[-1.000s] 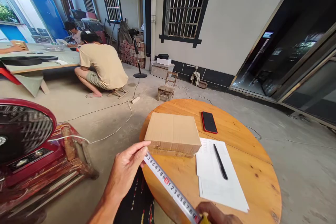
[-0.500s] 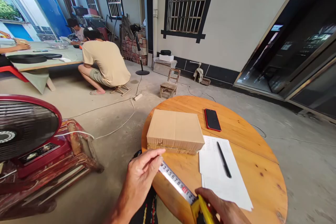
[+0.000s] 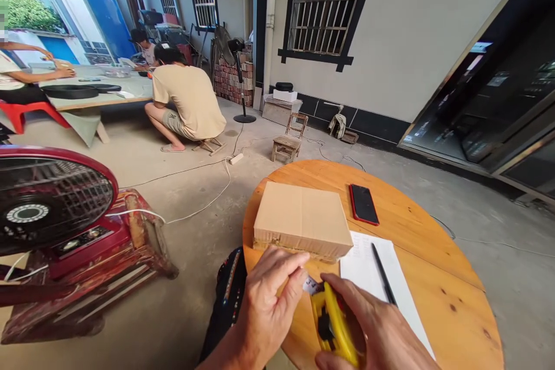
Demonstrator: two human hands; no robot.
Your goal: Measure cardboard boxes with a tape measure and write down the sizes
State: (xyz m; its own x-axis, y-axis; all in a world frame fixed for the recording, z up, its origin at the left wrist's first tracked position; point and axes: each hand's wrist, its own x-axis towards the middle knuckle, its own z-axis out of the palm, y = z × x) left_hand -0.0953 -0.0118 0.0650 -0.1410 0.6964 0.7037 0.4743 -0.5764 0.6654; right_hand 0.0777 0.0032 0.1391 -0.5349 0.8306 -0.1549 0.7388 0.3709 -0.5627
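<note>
My right hand grips a yellow tape measure with black parts over the near edge of the round wooden table. Only a short piece of its blade sticks out, and my left hand pinches the free end between thumb and forefinger. Just beyond my left fingers lies a closed cardboard box with a ragged front edge. White paper sheets lie right of the box, partly behind my right hand. A black pen rests on them.
A phone with a red edge lies behind the paper. At left a red fan stands on a worn wooden stand. A person in a tan shirt squats by another table, with others nearby. A small wooden chair stands beyond.
The tape blade has drawn in from a longer stretch to a short piece. My two hands have come closer together. The view has shifted slightly left.
</note>
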